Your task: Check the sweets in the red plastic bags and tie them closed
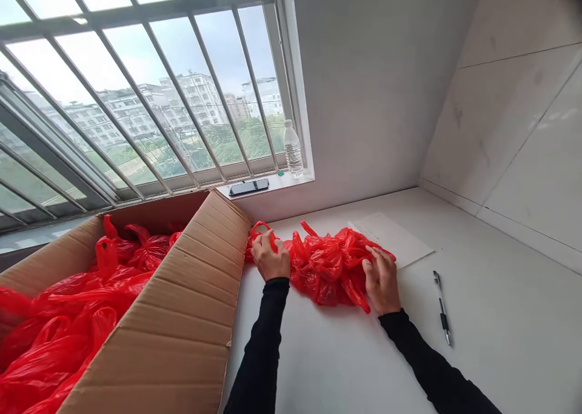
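A crumpled bunch of red plastic bags (pixel 325 262) lies on the white tabletop in front of me, with knotted tops and loop handles sticking up. At its left end, my left hand (pixel 271 257) has its bent fingers closed around some of the red plastic, beside a raised loop handle. My right hand (pixel 382 280) rests against the bunch's right edge, fingers loosely curved and apart, the fingertips touching the plastic. What lies inside the bags cannot be made out.
An open cardboard box (pixel 182 293) full of red plastic bags stands at the left. Behind the bunch lies a sheet of paper (pixel 404 244); a pen (pixel 441 308) is to the right. The windowsill holds a phone (pixel 249 187) and a clear bottle (pixel 293 150), below a barred window.
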Action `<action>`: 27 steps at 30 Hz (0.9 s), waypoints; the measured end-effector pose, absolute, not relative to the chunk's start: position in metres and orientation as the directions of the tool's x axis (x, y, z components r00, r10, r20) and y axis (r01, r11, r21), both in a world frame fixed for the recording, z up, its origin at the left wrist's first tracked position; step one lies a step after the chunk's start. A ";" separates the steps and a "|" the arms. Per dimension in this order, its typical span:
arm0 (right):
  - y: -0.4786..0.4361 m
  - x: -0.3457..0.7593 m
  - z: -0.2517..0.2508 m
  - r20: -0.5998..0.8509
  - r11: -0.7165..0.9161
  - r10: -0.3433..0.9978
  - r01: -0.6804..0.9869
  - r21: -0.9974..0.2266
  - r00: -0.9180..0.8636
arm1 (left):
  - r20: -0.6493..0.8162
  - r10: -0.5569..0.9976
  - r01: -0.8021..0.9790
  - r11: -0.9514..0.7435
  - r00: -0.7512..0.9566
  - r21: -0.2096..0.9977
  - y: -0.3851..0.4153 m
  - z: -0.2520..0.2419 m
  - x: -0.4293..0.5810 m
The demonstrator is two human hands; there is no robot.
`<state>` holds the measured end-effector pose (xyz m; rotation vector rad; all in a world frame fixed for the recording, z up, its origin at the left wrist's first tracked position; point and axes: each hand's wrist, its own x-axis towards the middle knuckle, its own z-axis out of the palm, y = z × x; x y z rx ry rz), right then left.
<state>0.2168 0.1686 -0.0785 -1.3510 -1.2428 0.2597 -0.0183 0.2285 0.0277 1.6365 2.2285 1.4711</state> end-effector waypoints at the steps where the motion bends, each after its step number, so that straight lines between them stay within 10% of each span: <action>1: 0.160 0.213 -0.076 0.546 0.316 0.746 0.518 -0.795 0.382 | 0.465 0.761 0.743 0.033 -0.452 0.669 0.242 0.034 -0.028; 8: 0.119 0.183 -0.075 0.660 0.560 0.716 0.753 -0.345 -0.230 | 0.330 0.864 0.737 0.067 -0.380 0.672 0.269 0.048 -0.063; 27: 0.127 0.182 -0.074 0.572 0.507 0.779 0.795 -0.333 -0.257 | 0.538 0.802 0.582 -0.315 -0.260 0.750 0.010 0.026 0.010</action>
